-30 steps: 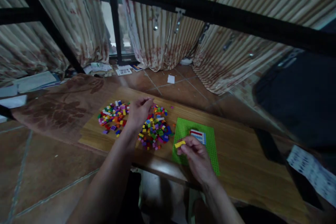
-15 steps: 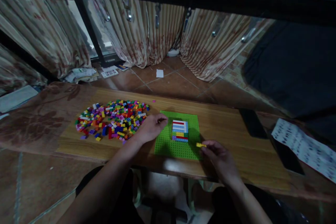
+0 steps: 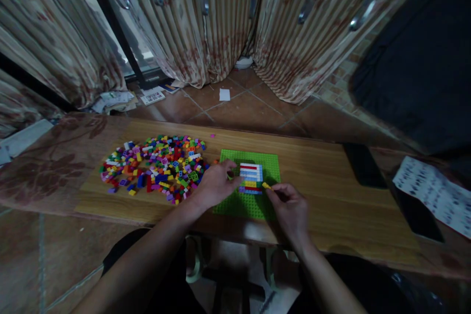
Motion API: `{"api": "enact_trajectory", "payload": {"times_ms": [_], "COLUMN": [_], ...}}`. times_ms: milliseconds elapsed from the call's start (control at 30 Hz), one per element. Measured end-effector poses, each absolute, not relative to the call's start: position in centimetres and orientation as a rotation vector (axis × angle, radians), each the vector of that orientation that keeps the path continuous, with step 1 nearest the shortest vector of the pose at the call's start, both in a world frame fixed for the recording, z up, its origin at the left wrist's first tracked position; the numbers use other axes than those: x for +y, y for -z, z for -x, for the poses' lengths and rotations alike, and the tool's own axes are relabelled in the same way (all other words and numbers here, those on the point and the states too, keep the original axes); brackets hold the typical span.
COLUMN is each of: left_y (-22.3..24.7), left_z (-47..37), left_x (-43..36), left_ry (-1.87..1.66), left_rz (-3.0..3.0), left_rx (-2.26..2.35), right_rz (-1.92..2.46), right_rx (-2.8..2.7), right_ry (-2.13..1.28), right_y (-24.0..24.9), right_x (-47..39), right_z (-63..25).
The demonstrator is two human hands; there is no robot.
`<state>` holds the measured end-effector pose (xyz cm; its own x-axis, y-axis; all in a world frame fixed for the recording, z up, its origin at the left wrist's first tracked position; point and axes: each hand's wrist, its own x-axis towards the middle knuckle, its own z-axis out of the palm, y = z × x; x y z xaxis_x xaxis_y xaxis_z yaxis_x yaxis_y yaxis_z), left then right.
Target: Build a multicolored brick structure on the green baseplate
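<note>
A green baseplate (image 3: pixel 230 206) lies on the wooden table, and a small block of stacked building bricks (image 3: pixel 251 178) stands on it, with white, red, light blue, yellow and purple rows. My right hand (image 3: pixel 292 206) pinches a small yellow brick (image 3: pixel 266 185) between thumb and fingertips, right beside the block's right edge. On the other side is my left hand (image 3: pixel 217 184), thumb and index finger apart, with nothing visible between them. Its thumb tip is close to the block's left side; whether it touches I cannot tell.
A large spread of loose coloured bricks (image 3: pixel 152 169) covers the table's left part. At the right lie a dark flat device (image 3: pixel 364 166), another dark panel (image 3: pixel 419 213) and a printed sheet (image 3: pixel 434 196). Striped curtains (image 3: pixel 217 34) hang beyond the table.
My right hand has brought the yellow brick leftward and up to the block's right edge. My left hand has shifted slightly, its thumb now extended toward the block. The camera view has tilted down.
</note>
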<state>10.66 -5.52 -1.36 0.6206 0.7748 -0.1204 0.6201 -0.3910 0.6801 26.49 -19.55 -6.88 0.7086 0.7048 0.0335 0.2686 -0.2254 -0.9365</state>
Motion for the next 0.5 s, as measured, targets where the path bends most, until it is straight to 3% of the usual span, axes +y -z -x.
{"api": "enact_trajectory", "payload": {"times_ms": [500], "left_y": [3.1], "left_z": [-12.2], "left_x": [-7.0], "left_ry": [-0.206], "left_rz": [-2.087], "left_rx": [1.197], "right_rz": [1.890], "right_rx": [-0.826], "right_ry": [-0.449], "right_y": [6.3], "right_x": [-19.0], "right_z": [-25.0]}}
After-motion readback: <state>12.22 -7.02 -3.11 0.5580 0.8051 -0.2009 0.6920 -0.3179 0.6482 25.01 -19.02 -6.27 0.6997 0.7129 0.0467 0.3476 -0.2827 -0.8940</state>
